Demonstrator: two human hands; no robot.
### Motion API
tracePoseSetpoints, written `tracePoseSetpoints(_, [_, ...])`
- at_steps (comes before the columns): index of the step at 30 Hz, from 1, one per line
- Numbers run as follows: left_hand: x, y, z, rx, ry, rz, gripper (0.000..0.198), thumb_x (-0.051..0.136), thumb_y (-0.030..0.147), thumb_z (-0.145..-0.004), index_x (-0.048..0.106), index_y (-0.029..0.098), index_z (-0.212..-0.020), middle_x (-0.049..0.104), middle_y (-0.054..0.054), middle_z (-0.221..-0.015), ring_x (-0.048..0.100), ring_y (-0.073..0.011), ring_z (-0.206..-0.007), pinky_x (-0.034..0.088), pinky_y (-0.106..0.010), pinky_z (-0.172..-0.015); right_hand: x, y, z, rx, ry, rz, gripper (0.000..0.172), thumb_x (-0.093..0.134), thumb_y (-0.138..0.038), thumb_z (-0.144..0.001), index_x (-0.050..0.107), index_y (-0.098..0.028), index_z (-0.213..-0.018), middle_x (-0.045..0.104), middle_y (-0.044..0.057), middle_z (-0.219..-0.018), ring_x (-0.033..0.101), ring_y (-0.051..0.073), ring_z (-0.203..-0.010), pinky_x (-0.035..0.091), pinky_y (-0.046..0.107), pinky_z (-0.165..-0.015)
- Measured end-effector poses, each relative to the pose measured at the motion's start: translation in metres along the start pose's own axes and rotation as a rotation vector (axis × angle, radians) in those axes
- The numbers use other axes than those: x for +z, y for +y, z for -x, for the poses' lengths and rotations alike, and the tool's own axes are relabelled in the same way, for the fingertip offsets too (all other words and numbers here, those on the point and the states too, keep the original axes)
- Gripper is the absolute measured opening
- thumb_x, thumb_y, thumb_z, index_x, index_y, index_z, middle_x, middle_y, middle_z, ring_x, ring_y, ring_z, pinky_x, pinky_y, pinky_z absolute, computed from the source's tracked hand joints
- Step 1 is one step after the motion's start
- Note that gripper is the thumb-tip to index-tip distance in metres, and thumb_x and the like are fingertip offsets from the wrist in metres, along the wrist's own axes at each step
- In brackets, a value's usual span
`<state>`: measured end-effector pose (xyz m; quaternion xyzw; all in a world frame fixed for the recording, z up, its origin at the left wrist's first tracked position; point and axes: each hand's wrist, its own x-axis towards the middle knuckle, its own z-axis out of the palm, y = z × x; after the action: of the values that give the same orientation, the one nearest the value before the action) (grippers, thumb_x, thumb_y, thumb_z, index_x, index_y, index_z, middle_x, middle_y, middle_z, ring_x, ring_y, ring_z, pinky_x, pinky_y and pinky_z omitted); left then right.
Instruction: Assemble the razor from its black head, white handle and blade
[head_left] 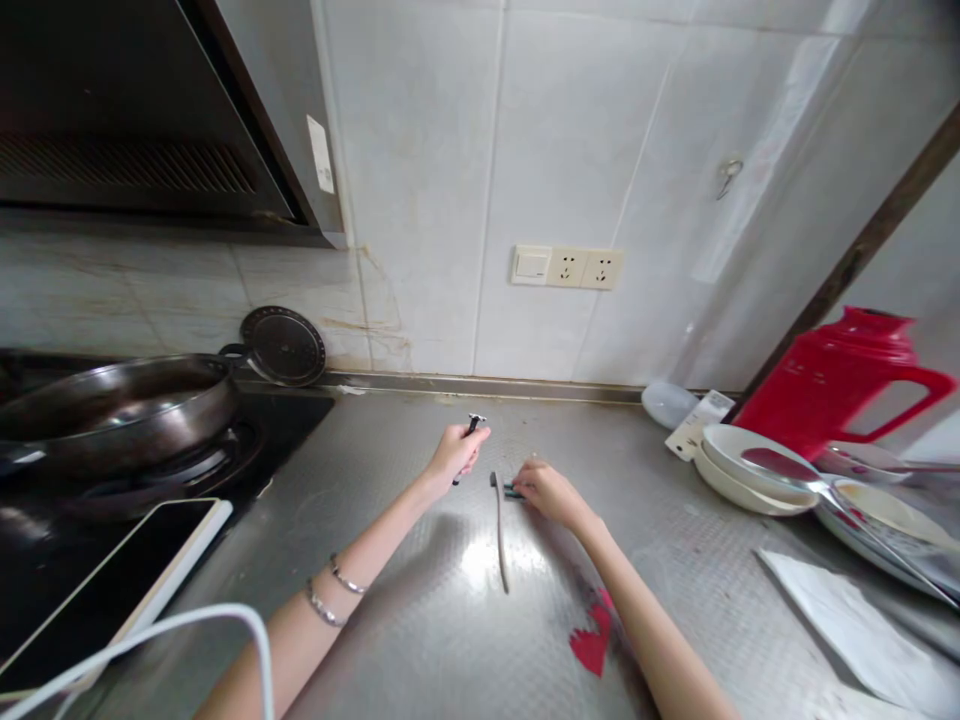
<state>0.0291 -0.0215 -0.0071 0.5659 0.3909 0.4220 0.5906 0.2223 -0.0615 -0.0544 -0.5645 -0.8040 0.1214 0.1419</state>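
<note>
Nearest on the counter (420,640) lies a red cutout (589,648), left of the right forearm. Beyond it, 1 thin stick-like tool (501,540) lies between the 2 hands, its long axis running away from the person, its wider head at the far end. The right hand (549,490) is nearer, just to its right, fingers bent at a dark-green item (513,491); whether gripped, I cannot tell. The left hand (454,455), leftward, grips a black-handled tool (472,425), metal head pointing away.
</note>
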Motion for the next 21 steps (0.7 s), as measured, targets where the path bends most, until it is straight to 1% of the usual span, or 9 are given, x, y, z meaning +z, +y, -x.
tracePoseSetpoints(6, [-0.001, -0.001, -0.001, -0.004, 0.007, -0.003, 0.038, 0.058, 0.043, -0.071, 0.034, 0.02, -0.052, 0.028, 0.011, -0.033, 0.023, -0.0023, -0.026, 0.014, -0.018, -0.031, 0.001, -0.001, 0.0, -0.019, 0.017, 0.04, 0.027, 0.043, -0.024, -0.086, 0.069, -0.018, -0.086, 0.062, 0.006, -0.092, 0.057, 0.014, -0.085, 0.038, 0.02, -0.073])
tracePoseSetpoints(13, [-0.003, 0.001, 0.0, -0.009, -0.003, -0.01, 0.038, 0.058, 0.043, -0.071, 0.034, 0.02, -0.053, 0.029, 0.01, -0.032, 0.022, -0.0023, -0.026, 0.015, -0.018, -0.031, 0.003, -0.002, -0.002, 0.012, -0.024, 0.033, 0.028, 0.041, -0.02, -0.085, 0.069, -0.015, -0.085, 0.062, 0.008, -0.093, 0.057, 0.014, -0.089, 0.038, 0.02, -0.078])
tracePoseSetpoints(18, [-0.004, 0.006, 0.001, -0.002, 0.036, -0.004, 0.037, 0.059, 0.042, -0.069, 0.034, 0.019, -0.053, 0.029, 0.011, -0.034, 0.023, -0.0021, -0.027, 0.016, -0.018, -0.031, 0.01, 0.005, -0.004, -0.043, 0.05, -0.026, 0.026, 0.043, -0.021, -0.084, 0.068, -0.014, -0.084, 0.062, 0.009, -0.095, 0.055, 0.016, -0.093, 0.038, 0.024, -0.084])
tracePoseSetpoints(21, [-0.004, 0.011, 0.002, 0.025, 0.071, 0.007, 0.035, 0.059, 0.04, -0.069, 0.035, 0.019, -0.055, 0.03, 0.011, -0.038, 0.024, -0.0019, -0.029, 0.018, -0.018, -0.033, 0.008, 0.006, -0.006, -0.071, 0.126, -0.084, 0.026, 0.044, -0.024, -0.084, 0.068, -0.015, -0.083, 0.065, 0.009, -0.093, 0.056, 0.018, -0.093, 0.038, 0.028, -0.086])
